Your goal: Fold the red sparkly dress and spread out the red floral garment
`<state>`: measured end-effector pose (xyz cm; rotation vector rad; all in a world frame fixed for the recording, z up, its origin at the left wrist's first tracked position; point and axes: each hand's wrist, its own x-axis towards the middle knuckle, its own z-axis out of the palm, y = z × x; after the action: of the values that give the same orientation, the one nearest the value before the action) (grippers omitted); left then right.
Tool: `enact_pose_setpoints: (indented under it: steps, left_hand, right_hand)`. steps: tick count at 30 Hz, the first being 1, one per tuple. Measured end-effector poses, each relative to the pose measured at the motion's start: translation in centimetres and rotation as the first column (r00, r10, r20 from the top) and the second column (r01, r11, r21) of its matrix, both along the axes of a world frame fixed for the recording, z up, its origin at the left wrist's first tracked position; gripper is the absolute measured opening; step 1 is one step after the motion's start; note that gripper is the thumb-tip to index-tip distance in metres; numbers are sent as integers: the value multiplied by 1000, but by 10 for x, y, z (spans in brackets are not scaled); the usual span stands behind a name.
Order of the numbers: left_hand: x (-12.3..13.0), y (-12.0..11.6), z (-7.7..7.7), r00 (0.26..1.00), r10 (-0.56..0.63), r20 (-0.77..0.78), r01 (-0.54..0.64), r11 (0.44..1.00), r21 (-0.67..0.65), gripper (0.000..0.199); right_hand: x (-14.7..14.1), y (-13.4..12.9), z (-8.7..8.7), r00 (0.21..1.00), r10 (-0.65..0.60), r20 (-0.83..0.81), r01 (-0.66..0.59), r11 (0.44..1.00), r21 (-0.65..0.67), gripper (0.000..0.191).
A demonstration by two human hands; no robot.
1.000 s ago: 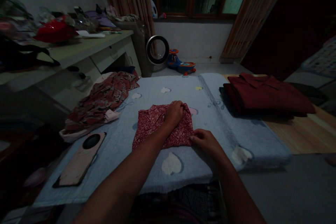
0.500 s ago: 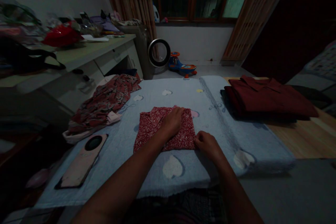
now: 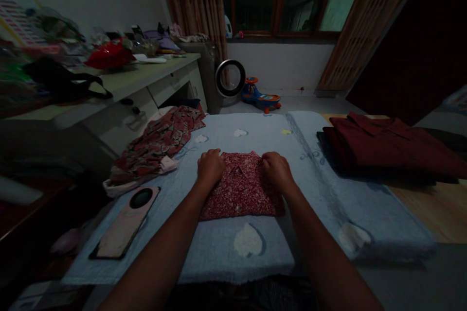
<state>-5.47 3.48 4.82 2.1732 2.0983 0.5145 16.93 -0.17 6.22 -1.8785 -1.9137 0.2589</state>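
Observation:
A folded red shirt (image 3: 242, 189) with a pale speckled pattern lies flat on the light-blue cloth (image 3: 262, 257). Its collar opening faces up near the far edge. My left hand (image 3: 210, 169) is at the shirt's far left corner, fingers closed on the edge. At the far right corner my right hand (image 3: 276, 169) grips the fabric in the same way, its fingertips partly hidden. Left of the shirt is a phone (image 3: 122, 228) lying face down, with a round dark camera area.
A crumpled patterned garment (image 3: 156, 143) lies at the left. Folded dark-red clothes (image 3: 386, 143) are stacked at the right. Beyond stand a cluttered desk (image 3: 127, 90), an open round appliance door (image 3: 231, 78) and a blue-orange ride-on toy (image 3: 260, 97).
My left hand has moved from the shirt's middle to its far left corner. My right hand went from the near right corner to the far right one. The shirt now lies with its collar showing.

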Motion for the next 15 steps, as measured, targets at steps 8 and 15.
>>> enact_pose_setpoints:
  steps: [8, 15]
  left_hand:
    - [-2, 15, -13, 998, 37, -51, -40, 997, -71, 25]
    - [-12, 6, -23, 998, -54, 35, 50, 993, 106, 21]
  right_hand:
    - [-16, 41, -17, 992, -48, 115, 67, 984, -168, 26]
    - [-21, 37, -27, 995, -88, 37, 90, 995, -41, 24]
